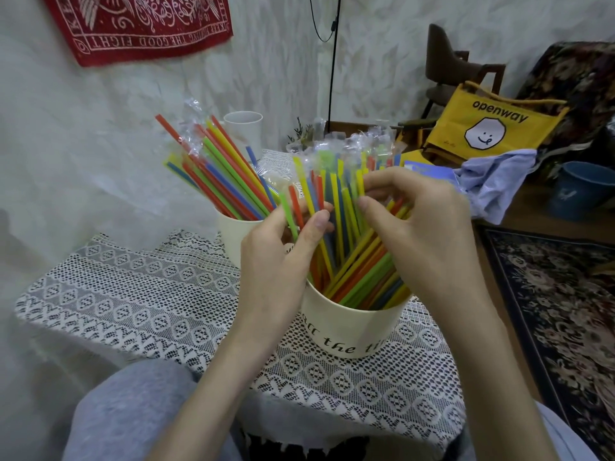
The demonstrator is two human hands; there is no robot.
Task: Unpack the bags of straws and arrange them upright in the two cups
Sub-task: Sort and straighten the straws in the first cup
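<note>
A red wall hanging (139,24) sits top left above the lace-covered bench (133,294). On the bench the far cup (233,237) holds wrapped straws (219,168) leaning left, with a white cup (244,128) behind it. The near cup (349,324), lettered in black, stands closest, packed with coloured straws (336,207). The left hand (283,261) pinches a few of these between thumb and fingers; the right hand (416,227) pinches others, hiding the cup's right rim. Further right lie a yellow bag (492,121), a crumpled shirt (492,184), a blue bucket (582,191) and a patterned rug (559,294).
</note>
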